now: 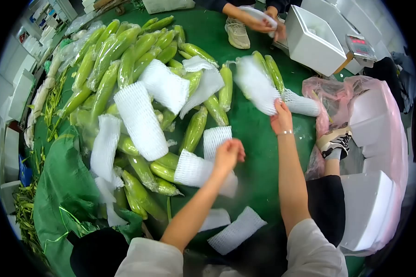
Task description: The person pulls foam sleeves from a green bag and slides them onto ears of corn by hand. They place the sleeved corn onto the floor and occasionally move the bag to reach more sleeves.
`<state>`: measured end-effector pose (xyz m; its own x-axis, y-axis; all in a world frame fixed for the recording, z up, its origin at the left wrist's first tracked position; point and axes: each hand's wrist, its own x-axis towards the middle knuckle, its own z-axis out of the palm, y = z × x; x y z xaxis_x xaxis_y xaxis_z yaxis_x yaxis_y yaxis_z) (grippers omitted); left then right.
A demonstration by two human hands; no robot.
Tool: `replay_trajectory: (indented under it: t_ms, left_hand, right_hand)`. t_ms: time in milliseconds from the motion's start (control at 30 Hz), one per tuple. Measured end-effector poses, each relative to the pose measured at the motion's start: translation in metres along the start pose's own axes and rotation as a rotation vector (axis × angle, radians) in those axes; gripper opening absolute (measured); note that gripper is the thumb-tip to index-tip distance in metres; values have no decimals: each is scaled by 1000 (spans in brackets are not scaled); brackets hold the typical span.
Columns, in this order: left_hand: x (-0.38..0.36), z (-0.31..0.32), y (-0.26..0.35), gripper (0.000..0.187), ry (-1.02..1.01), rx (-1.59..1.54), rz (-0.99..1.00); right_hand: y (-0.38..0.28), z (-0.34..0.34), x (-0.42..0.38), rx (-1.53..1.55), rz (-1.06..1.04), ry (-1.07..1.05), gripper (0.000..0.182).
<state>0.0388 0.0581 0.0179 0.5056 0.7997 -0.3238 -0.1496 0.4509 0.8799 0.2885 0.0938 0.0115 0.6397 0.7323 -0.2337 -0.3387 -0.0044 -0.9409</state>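
Observation:
My right hand [281,117] is closed on the lower end of a white foam net sleeve [256,85], which is blurred and held up beside two long green vegetables [275,74]. Near the middle, my left hand [229,154] has its fingers curled together above a foam sleeve [194,168] that is around a vegetable; nothing shows clearly in its fingers. Many plastic-wrapped green vegetables [108,87] lie heaped at the left, with more foam sleeves [141,121] on top. Another sleeved vegetable [302,102] lies right of my right hand.
Across from me, a person's hands [259,19] hold a white item. White foam box [314,40] and scale [360,47] stand at the upper right. A pink plastic bag [393,152] surrounds foam boxes at the right. Green cloth [64,184] lies at the left.

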Motion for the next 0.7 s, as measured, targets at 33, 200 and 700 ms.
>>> replay_trajectory:
  t_ms: [33, 200, 700]
  left_hand:
    - [11, -4, 22, 23, 4, -34, 87]
    - [61, 0, 49, 29, 49, -13, 137]
    - [133, -73, 7, 16, 455, 1219, 866]
  right_hand:
    - [-10, 5, -31, 449, 12, -167, 30]
    - [43, 85, -77, 169, 45, -106, 37]
    - [86, 116, -47, -184, 129, -205, 30]
